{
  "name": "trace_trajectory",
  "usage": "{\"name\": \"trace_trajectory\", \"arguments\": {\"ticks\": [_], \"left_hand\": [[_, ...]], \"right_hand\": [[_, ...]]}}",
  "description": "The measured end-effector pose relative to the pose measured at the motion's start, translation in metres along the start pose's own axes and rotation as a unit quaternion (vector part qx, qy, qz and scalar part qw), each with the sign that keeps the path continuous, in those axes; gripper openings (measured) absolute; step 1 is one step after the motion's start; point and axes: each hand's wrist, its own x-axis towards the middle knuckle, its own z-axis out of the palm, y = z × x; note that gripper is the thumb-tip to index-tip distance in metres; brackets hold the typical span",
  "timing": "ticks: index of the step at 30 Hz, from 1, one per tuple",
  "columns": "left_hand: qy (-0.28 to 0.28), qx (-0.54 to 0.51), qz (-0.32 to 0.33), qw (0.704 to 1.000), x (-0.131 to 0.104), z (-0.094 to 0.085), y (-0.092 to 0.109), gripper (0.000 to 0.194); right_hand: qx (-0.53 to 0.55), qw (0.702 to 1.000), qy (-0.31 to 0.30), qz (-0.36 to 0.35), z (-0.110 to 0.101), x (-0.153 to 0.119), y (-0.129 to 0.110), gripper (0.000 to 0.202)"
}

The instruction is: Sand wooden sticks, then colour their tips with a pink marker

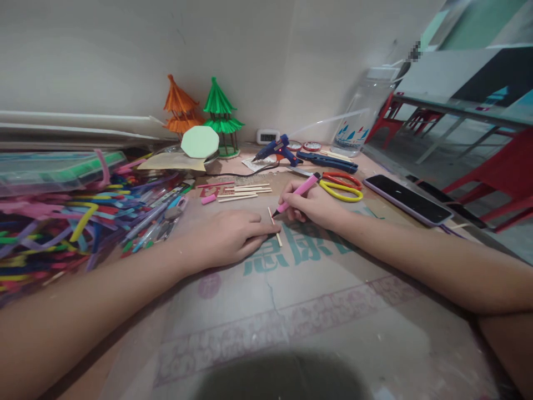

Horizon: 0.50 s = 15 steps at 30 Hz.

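Note:
A short pale wooden stick (277,236) lies on the plastic-covered board, roughly upright in the head view. My left hand (233,236) lies flat beside it, index finger stretched out and its tip resting across the stick's middle; the thumb is hardly visible. In my right hand (310,203), closed in a writing grip, is a pink marker (300,190). Its dark tip meets the stick, or hovers just over it, above the left fingertip. The pink marker cap (209,199) lies behind my left hand, next to several more wooden sticks (244,192).
Colourful pipe cleaners (54,222) and pens (154,219) crowd the left. Behind stand an orange pagoda model (180,105), a green one (220,111), a blue glue gun (275,149) and a clear bottle (358,111). Yellow-and-red-handled scissors (341,189) and a phone (406,199) lie right.

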Motion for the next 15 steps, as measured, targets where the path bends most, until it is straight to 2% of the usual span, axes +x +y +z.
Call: {"name": "trace_trajectory", "arguments": {"ticks": [3,15], "left_hand": [[-0.003,0.006,-0.002,1.000,0.0003,-0.0004,0.0001,0.038],[-0.002,0.013,0.002,1.000,0.0000,-0.0025,0.0011,0.036]], "right_hand": [[0.000,1.000,-0.011,0.004,-0.0001,-0.0008,-0.0014,0.014],[-0.020,1.000,0.020,0.005,0.0011,0.0015,-0.0010,0.015]]}}
